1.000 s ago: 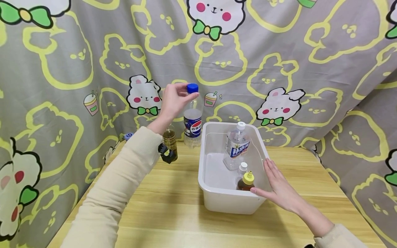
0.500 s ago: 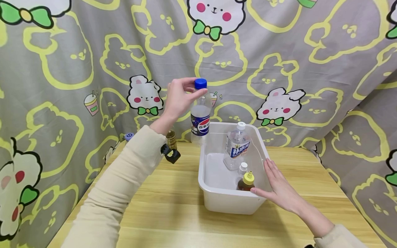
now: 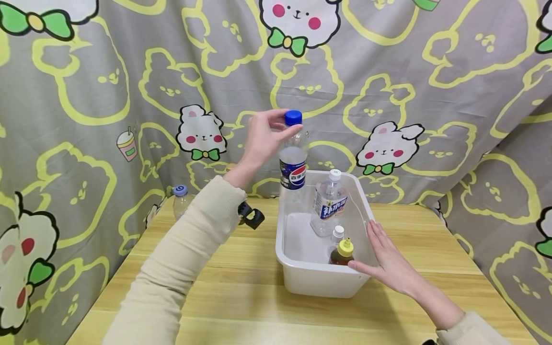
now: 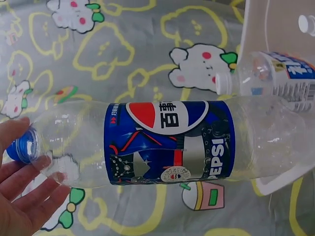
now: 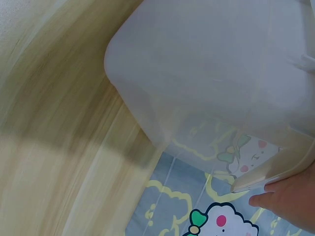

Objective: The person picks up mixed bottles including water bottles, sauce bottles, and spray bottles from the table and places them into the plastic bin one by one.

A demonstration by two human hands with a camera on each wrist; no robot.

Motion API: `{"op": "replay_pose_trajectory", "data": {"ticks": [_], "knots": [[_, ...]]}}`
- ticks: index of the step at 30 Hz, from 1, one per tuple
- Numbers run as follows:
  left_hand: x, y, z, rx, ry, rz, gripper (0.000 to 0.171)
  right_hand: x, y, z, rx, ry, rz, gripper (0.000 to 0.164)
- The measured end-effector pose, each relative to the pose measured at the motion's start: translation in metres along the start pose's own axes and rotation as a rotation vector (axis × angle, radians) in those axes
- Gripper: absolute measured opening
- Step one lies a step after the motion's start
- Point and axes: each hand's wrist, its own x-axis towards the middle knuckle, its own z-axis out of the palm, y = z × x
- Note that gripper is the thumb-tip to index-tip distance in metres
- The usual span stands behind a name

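My left hand (image 3: 268,136) pinches a clear plastic Pepsi bottle (image 3: 293,167) at the neck, just under its blue cap. The bottle hangs upright, its lower end overlapping the left rim of a white plastic tub (image 3: 280,239) in the head view. Fingers and thumb round the neck show in the left wrist view, with the whole label (image 4: 170,142) facing the camera. My right hand (image 3: 390,263) rests on the tub's right rim, fingers straight and thumb at the near corner. Inside the tub stand a large clear bottle (image 3: 329,206), a small white-capped bottle (image 3: 338,235) and a yellow-capped brown squeeze bottle (image 3: 343,254).
A clear bottle with a lilac cap (image 3: 180,191) stands at the table's back left, partly behind the left sleeve (image 3: 185,254). The wooden table (image 3: 224,292) reaches back to a patterned curtain (image 3: 241,57).
My left hand has carried the Pepsi bottle rightward, from beside the tub to over its left rim. A dark bottle behind the arm is now hidden, and the lilac-capped one shows more. My right hand stays put.
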Motion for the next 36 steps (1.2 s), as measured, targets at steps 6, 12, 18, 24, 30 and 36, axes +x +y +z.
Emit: {"op": "replay_pose_trajectory", "data": {"ticks": [6, 12, 18, 24, 30, 36], "knots": [[0.0, -0.002, 0.012, -0.022, -0.02, -0.013, 0.038, 0.0, 0.0, 0.0, 0.0, -0.005, 0.007, 0.096], [-0.002, -0.008, 0.025, -0.025, -0.033, -0.045, 0.039, 0.0, 0.001, 0.0, -0.005, -0.002, 0.006, 0.095], [-0.005, -0.017, 0.036, -0.006, -0.041, -0.07, 0.038, 0.0, 0.001, 0.0, -0.014, 0.0, 0.003, 0.096], [-0.011, -0.029, 0.044, 0.021, -0.058, -0.123, 0.04, 0.0, 0.001, -0.001, -0.003, -0.002, 0.007, 0.096], [-0.017, -0.043, 0.051, 0.031, -0.061, -0.15, 0.043, -0.001, 0.0, -0.001, -0.002, -0.012, 0.014, 0.096], [-0.021, -0.056, 0.058, 0.02, -0.068, -0.18, 0.042, 0.0, 0.002, 0.0, -0.003, -0.006, 0.013, 0.096]]}}
